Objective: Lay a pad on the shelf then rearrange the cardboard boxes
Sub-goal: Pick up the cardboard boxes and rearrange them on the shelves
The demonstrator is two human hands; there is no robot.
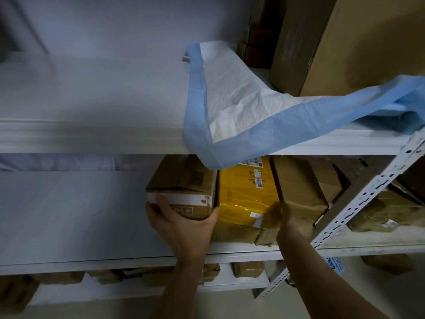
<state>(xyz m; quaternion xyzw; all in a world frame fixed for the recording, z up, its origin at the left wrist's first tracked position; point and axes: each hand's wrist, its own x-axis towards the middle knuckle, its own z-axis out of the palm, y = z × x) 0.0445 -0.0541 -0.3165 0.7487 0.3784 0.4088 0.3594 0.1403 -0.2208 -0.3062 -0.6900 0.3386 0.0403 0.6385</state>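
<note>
At centre frame, the left hand grips a brown cardboard box; the right hand, blurred, grip unclear, touches a yellow-wrapped parcel. The blue-edged white pad lies rumpled above. Rearranging seems underway; next, probably sliding boxes.

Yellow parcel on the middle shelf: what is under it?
The yellow parcel lies on a brown cardboard box, whose front face shows beneath it. The box's top and whatever sits behind are covered.

Dim bluish light, soft motion blur, wide-angle bending at edges
</note>
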